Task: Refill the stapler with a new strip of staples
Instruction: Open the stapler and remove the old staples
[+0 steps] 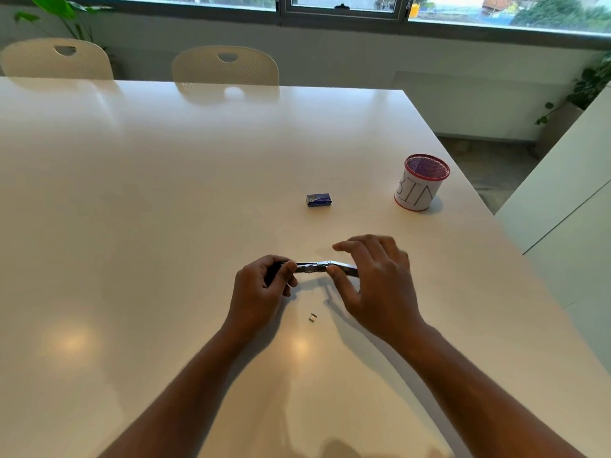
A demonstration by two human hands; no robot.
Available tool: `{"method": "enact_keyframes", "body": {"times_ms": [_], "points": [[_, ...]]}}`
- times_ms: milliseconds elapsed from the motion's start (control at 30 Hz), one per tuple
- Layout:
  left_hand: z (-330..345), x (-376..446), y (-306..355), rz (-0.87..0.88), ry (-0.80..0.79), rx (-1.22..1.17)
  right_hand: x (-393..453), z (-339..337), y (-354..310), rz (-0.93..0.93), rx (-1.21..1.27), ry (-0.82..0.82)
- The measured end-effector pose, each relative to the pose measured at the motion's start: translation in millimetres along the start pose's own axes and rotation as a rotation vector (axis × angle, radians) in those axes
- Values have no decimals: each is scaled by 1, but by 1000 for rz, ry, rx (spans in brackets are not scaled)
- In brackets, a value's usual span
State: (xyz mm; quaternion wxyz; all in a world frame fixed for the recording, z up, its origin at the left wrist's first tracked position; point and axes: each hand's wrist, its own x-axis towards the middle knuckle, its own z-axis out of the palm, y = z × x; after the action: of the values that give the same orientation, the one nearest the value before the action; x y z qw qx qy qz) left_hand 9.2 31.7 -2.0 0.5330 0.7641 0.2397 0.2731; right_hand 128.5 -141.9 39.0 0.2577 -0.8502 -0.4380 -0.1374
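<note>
Steel stapler (314, 266), opened flat, over the near table (165, 193).
Left hand (261, 289) grips its black end, right hand (373, 279) pinches the other; I judge it stiff, light, slick: hold both ends.

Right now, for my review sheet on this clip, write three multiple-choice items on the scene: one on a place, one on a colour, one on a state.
1. Where does the staple box lie?
A. On a chair
B. On the table, beyond the stapler
C. At the table's near edge

2. What colour is the rim of the cup marked BIN?
A. Red
B. Green
C. Black

3. How is the stapler?
A. Lying untouched
B. Shut inside the box
C. Held between both hands

Answers: B, the staple box sits on the table farther off than the stapler. A, the mesh cup has a red rim. C, the left hand grips one end and the right hand holds the other.
</note>
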Motion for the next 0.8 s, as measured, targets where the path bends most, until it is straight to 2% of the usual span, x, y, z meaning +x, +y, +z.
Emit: {"method": "enact_keyframes", "body": {"times_ms": [67,100,200,267,433,667,800], "points": [[0,2,3,-57,14,-77,-5,1,-5,-102,-64,165],[-1,3,4,-89,23,-134,-9,4,-9,-174,-92,196],[-1,6,6,-168,46,-279,-22,18,-14,-297,-161,39],[0,7,6,-202,55,-344,-23,23,-12,-240,-157,-54],[-2,9,1,-267,44,-434,-16,29,-11,-104,9,-156],[-9,5,2,-253,-16,-488,-16,28,-7,-16,42,-183],[-8,4,5,-252,-11,-523,-14,27,-6,-36,-5,-185]]}}
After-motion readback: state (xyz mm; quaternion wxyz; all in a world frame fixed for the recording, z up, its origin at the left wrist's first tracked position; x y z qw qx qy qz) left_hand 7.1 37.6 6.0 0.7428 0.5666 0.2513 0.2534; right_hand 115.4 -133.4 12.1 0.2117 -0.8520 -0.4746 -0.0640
